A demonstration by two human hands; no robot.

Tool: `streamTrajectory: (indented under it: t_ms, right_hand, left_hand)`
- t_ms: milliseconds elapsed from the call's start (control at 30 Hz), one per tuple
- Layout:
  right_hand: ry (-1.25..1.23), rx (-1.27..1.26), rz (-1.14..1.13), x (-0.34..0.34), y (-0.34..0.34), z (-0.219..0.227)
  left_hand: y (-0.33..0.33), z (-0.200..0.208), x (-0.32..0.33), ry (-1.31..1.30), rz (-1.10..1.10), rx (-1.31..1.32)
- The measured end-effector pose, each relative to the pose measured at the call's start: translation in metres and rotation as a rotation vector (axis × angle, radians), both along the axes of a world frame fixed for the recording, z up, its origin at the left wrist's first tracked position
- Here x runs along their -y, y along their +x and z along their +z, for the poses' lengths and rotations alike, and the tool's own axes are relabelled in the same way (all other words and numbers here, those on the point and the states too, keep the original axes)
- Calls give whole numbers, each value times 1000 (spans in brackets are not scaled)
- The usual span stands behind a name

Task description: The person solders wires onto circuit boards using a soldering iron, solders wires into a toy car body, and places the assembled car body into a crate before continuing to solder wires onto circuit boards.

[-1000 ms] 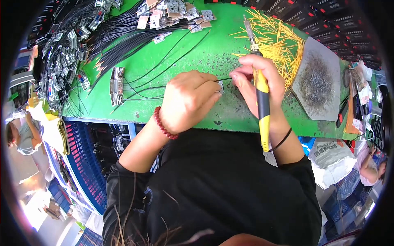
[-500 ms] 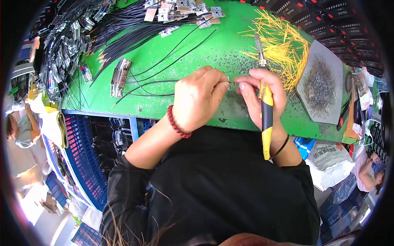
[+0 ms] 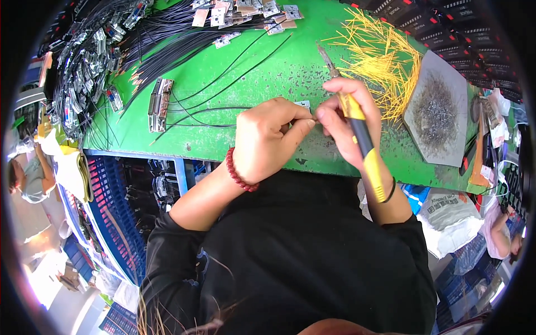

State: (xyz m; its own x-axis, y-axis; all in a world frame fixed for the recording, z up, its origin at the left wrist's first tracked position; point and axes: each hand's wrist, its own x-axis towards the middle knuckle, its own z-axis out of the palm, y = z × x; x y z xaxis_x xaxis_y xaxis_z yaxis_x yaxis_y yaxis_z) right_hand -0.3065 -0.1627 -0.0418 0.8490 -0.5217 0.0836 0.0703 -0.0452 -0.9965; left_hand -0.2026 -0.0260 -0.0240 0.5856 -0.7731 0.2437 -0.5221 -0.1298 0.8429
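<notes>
My left hand (image 3: 263, 137), a red bead bracelet at its wrist, is closed in a pinch on the end of a black wire (image 3: 215, 125). In my right hand (image 3: 347, 131) lies a yellow and black soldering iron (image 3: 363, 134), its metal tip slanting up to the far left. The right thumb and fingertips meet the left ones at the wire end; the exact contact there is too small to make out. Just beyond the fingers, a small board (image 3: 303, 104) is partly hidden. Left of the hands, a stack of metal-cased parts (image 3: 161, 105) rests on the green table with wires running from it.
Black wires (image 3: 173, 50) lie bundled at the far left, beside small circuit boards (image 3: 245, 11) and a heap of wired parts (image 3: 84, 72). Yellow thin tubes (image 3: 385, 61) are scattered at the far right. A grey slab (image 3: 438, 111) with dark residue sits beside them.
The soldering iron has tilted, its tip swinging left and its handle end swinging right. My right fingertips have closed in on the left ones.
</notes>
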Motion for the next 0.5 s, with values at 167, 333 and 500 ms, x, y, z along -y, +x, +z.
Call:
streamTrajectory:
  t_ms: [167, 333, 500]
  right_hand:
    - [24, 54, -170, 2, -10, -4]
    - [-51, -8, -46, 18, -39, -2]
    - [-296, 69, -155, 29, -53, -13]
  left_hand:
    - [5, -9, 2, 21, 29, -2]
    - [6, -19, 7, 96, 1, 338]
    - [4, -28, 11, 143, 20, 367]
